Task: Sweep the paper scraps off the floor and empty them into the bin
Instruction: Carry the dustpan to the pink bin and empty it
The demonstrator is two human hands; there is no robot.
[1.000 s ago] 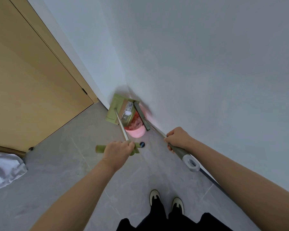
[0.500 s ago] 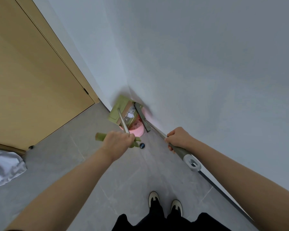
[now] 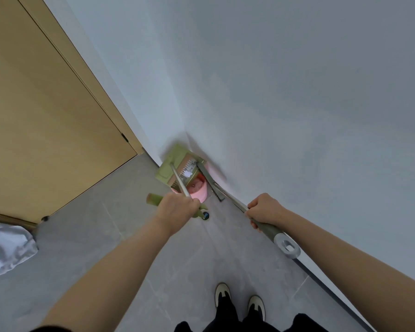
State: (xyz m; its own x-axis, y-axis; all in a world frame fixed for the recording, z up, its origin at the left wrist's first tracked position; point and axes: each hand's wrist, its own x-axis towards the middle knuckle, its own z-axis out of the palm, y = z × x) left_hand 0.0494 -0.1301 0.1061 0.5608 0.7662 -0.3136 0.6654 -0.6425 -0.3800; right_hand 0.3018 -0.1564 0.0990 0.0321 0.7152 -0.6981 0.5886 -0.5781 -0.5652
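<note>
A pink bin point(image 3: 199, 190) stands in the corner where the two white walls meet. Tilted over its mouth is a green dustpan point(image 3: 175, 167) on a metal pole, with a white paper scrap point(image 3: 187, 174) lying in the pan. My left hand point(image 3: 176, 209) grips the dustpan's green crossbar handle. My right hand point(image 3: 265, 208) grips the broom's long handle point(image 3: 268, 230), and the broom head point(image 3: 210, 179) lies along the wall beside the bin. The bin's inside is mostly hidden by the pan.
A tan wooden door point(image 3: 46, 116) fills the left. The grey tiled floor point(image 3: 106, 236) lies below me, with my two shoes point(image 3: 240, 299) at the bottom. A pale grey cloth bundle point(image 3: 3, 248) sits at the left edge. A small dark round object point(image 3: 205, 214) lies on the floor near my left hand.
My left hand has raised the dustpan and tipped it further over the pink bin toward the corner. My right hand and the broom have hardly moved.
</note>
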